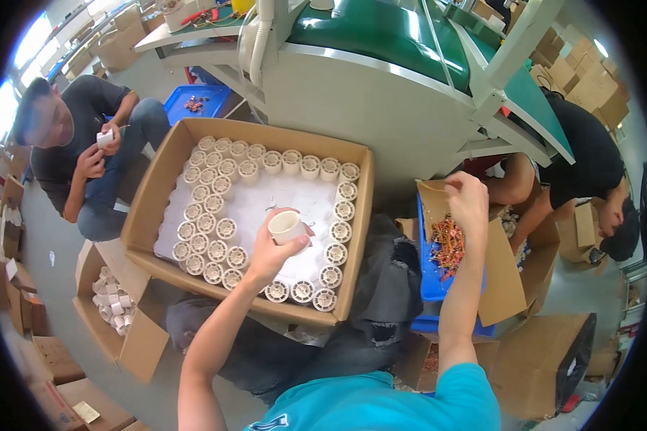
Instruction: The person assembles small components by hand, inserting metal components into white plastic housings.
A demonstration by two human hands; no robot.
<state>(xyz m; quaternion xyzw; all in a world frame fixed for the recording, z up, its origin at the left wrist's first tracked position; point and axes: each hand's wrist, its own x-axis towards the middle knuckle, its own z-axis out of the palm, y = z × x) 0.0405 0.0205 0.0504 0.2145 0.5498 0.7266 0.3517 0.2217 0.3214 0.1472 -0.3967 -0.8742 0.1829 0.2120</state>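
Observation:
My left hand (269, 248) is wrapped round a white plastic cup-shaped housing (286, 226), its round mouth turned up. It is held over a large cardboard box (248, 133). Inside that box, similar white round housings (227, 167) with slotted tops stand upright in rows along the sides, on a white layer (262, 194). To the right, my right hand (469, 197) is closed, fingertips pinched together, above a blue bin (433, 287) of small orange-red wired parts (447, 248). Whatever the fingertips hold is too small to make out.
A smaller box (97, 316) of loose white pieces stands at the left. A co-worker (86, 144) sits at the left holding a white housing; another (582, 144) bends over boxes at the right. A machine with a green belt (381, 36) stands beyond the large box.

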